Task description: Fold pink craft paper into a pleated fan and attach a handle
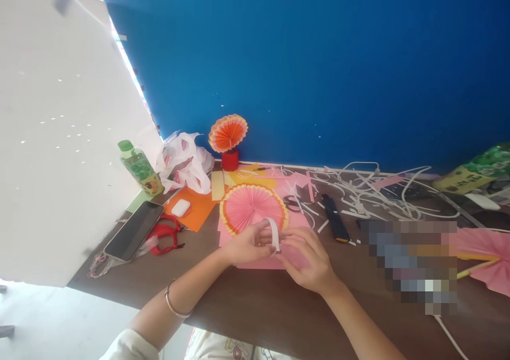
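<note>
My left hand [247, 243] is closed around a narrow white ring that looks like a roll of tape [274, 234], its fingers partly inside the loop. From the right, my right hand [308, 254] pinches at the roll's edge with its fingertips; the exact contact is too small to make out. Just behind my hands lies a round pleated paper fan [251, 208], pink with an orange and yellow rim. Pink paper sheets [255, 261] are under it. Part of the fan's lower right edge is hidden by my left hand.
A smaller orange fan [229, 132] stands in a red pot [230, 160] by the wall. To the left are a phone [134, 231], a white earphone case [180, 207] and a green-capped bottle [140, 168]. A black cutter [335, 219], cables and paper strips lie to the right.
</note>
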`<state>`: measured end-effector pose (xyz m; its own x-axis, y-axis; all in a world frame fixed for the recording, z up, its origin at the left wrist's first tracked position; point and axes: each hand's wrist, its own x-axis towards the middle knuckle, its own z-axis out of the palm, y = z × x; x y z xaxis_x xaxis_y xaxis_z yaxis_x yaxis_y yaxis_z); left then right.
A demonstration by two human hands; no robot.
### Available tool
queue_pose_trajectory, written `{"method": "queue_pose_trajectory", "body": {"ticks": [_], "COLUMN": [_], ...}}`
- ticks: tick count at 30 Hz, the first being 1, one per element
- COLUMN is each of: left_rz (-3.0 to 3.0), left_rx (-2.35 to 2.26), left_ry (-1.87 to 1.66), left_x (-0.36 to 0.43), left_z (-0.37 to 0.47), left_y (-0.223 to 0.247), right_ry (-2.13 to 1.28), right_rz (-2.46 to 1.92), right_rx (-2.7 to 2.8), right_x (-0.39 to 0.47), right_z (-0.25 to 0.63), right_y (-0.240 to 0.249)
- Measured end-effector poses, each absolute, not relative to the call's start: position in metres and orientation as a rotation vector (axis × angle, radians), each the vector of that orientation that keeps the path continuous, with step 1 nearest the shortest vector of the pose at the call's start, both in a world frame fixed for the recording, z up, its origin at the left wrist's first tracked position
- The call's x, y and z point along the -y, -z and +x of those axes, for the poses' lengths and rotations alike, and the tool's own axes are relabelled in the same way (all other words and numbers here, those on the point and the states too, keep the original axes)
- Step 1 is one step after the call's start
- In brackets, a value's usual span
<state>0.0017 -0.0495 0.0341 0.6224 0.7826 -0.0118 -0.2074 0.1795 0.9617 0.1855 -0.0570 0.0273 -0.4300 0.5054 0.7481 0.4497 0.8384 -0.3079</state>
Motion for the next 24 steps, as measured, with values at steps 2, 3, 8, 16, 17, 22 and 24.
{"method": "queue_pose_trajectory", "body": {"ticks": [2,3,8,16,17,22,24], "left_rz": [1.194,1.193,1.327,2.081,2.138,2.248,2.24], "left_rx": [-0.579,-0.576,-0.586,-0.945,-0.97,-1.164,-1.221], "left_ry": [-0.769,-0.777,-0.836,-0.903,-0.921,-0.949,-0.982], "left_x": [0.049,0.049,0.051,0.054,0.053,0.047,0.044], "left_z": [0.002,0.003,0.003,-0.005,-0.005,-0.006,-0.007], "left_y": [-0.032,-0.031,-0.029,-0.031,-0.028,-0.018,-0.019], "right_ry": [0.008,0.038,0.045,0.054,0.058,0.044,0.036], "right_rz": [-0.66,-0.65,-0.705,-0.844,-0.837,-0.829,-0.827], "right_rx": [2.087,2.085,2.016,1.806,1.805,1.786,1.763], "right_x": [0.057,0.057,0.059,0.058,0.058,0.059,0.06], "right_z": [0.184,0.183,0.181,0.186,0.186,0.187,0.188], "right_y": [-0.027,-0.026,-0.023,-0.023,-0.023,-0.021,-0.02]}}
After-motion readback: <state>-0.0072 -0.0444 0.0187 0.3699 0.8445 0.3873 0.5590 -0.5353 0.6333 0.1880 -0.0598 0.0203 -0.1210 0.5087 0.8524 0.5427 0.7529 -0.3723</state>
